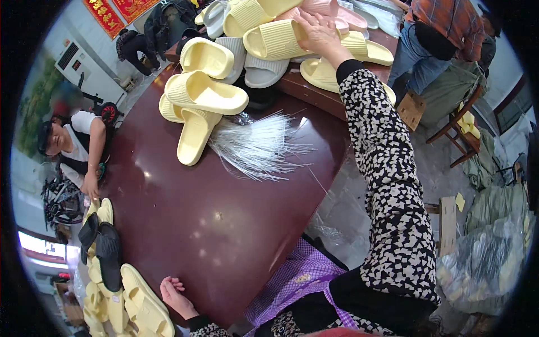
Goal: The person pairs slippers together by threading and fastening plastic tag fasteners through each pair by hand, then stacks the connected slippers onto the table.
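My right hand reaches far over the table onto a heap of slippers. Its fingers are stretched and apart, touching the strap end of a yellow slipper. Pink slippers lie just beyond that hand, and grey slippers show below the yellow one. Close to the table's near left edge, my left hand rests with its fingers curled in and nothing visible in them. Several yellow slippers are stacked left of the heap. Beside them lies a bundle of thin clear plastic strands.
The dark red table is glossy. More yellow slippers and black slippers line its left edge, where a person reaches in. Another person bends at the upper right. A wooden chair and plastic-wrapped sacks stand right.
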Available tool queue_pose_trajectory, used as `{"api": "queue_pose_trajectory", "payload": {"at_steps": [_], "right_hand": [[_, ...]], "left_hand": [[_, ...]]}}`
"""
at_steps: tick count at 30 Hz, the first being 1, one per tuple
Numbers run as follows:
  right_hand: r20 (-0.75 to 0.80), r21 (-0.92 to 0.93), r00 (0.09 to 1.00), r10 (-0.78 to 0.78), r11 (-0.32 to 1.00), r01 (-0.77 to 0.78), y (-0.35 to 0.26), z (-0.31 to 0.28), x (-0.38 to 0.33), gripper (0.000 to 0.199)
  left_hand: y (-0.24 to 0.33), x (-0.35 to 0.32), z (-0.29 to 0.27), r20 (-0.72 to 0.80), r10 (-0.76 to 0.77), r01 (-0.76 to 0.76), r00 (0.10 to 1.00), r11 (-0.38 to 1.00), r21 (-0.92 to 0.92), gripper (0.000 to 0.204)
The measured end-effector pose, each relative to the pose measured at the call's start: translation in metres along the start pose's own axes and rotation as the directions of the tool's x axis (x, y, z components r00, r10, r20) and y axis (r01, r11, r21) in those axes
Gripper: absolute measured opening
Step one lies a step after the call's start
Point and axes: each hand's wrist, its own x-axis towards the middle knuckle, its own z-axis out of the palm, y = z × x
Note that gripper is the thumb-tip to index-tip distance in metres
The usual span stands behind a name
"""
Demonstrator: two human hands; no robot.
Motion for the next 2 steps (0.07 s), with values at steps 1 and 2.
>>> {"api": "queue_pose_trajectory", "payload": {"at_steps": [1,2], "right_hand": [[-0.020,0.020,1.000,-0.002,1.000,0.002,-0.0039,0.0002,-0.0001,0.079],[-0.014,0.022,1.000,-0.005,1.000,0.005,-0.0089,0.0008,0.0008,0.079]], "left_hand": [[0.0008,0.0042,0.0006,0.003,0.002,-0.002,1.000,1.000,-0.004,0.020],[0.0016,0.0086,0.0012,0.004,0.004,-0.004,1.000,1.000,-0.007,0.020]]}}
